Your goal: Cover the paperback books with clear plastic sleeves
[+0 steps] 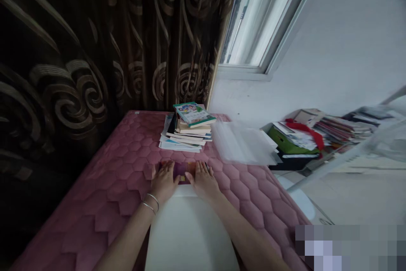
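Both hands lie flat on a purple and orange book or cover on the pink quilted mattress. My left hand rests on its left side, fingers stretched forward, with two silver bangles at the wrist. On the right side is my right hand, also spread flat, its thumb pointing toward the left thumb. Much of the cover is hidden under the hands. A pale, smooth surface fills the space between the forearms; I cannot tell what it is.
Beyond the hands stands a stack of books, a green-edged one on top. Clear plastic sheets lie to its right. A patterned curtain hangs at left. Past the mattress's right edge are a green bin and piled papers.
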Tool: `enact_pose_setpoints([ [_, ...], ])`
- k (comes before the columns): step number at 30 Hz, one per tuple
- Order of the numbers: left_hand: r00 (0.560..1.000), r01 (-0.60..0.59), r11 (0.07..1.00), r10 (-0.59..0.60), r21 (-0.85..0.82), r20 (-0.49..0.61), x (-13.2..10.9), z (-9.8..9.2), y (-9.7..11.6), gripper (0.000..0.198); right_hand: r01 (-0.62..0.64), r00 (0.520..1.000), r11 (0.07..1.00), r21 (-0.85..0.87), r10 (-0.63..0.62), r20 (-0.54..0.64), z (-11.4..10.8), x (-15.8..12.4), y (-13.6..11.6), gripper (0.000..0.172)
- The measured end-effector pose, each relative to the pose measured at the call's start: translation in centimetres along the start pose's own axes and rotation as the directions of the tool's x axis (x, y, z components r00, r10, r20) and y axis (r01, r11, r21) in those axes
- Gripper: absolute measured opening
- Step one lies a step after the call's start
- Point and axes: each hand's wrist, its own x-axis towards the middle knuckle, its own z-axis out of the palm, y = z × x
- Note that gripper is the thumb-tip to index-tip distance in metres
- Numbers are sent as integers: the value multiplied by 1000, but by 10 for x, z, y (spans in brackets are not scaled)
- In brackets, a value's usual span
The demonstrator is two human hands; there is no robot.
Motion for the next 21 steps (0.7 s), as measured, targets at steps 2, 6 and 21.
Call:
enact_pose_setpoints([
  [2, 998, 63, 996, -63, 61, 3, -3, -5, -1, 55, -25, 1000, 1000, -11, 25, 0, 1, 0, 0, 78],
  [6, 987, 159, 976, -158, 151, -23, -9, -12, -8, 55, -54, 998, 998, -12, 54, 12, 4, 0, 0, 78],
  [21, 976, 205, 956, -185, 210, -115, -73, -25, -2, 43, -104, 989, 989, -107, 114, 94, 2, 6, 1, 83],
])
